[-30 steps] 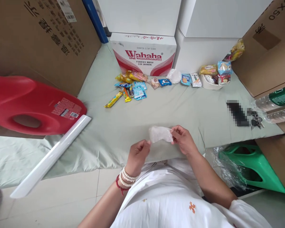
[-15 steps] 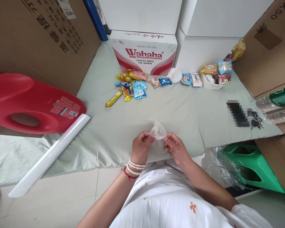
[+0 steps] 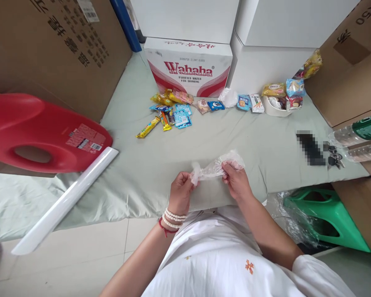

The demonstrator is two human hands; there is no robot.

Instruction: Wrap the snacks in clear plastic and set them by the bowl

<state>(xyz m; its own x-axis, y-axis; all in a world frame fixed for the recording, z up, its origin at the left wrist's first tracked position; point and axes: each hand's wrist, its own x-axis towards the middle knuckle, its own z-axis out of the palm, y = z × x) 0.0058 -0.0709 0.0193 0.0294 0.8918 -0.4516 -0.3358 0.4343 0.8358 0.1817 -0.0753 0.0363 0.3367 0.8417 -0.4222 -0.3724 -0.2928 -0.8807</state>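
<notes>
Between my two hands a thin clear plastic bag (image 3: 213, 168) is stretched out sideways above the near edge of the green cloth. My left hand (image 3: 181, 190) pinches its bunched end. Around the other end, which fans out crumpled past the fingers, my right hand (image 3: 237, 181) is closed. Beyond the hands lie several small snack packets: a yellow wrapped bar (image 3: 147, 127), light blue packets (image 3: 182, 117) and a dark blue packet (image 3: 216, 105). A second crumpled clear bag (image 3: 228, 97) rests near the boxes.
A Wahaha water carton (image 3: 188, 70) stands at the back, with a white tub of snacks (image 3: 276, 108) to its right. At left are a red jug (image 3: 58, 144) and a long white strip (image 3: 68, 202). Keys (image 3: 335, 159) and bottles (image 3: 358, 132) lie right, above a green stool (image 3: 343, 222).
The plastic bag, earlier a small bunch between close fingertips, is now pulled out long. My right hand has moved right and slightly up, while my left hand has stayed nearly in place.
</notes>
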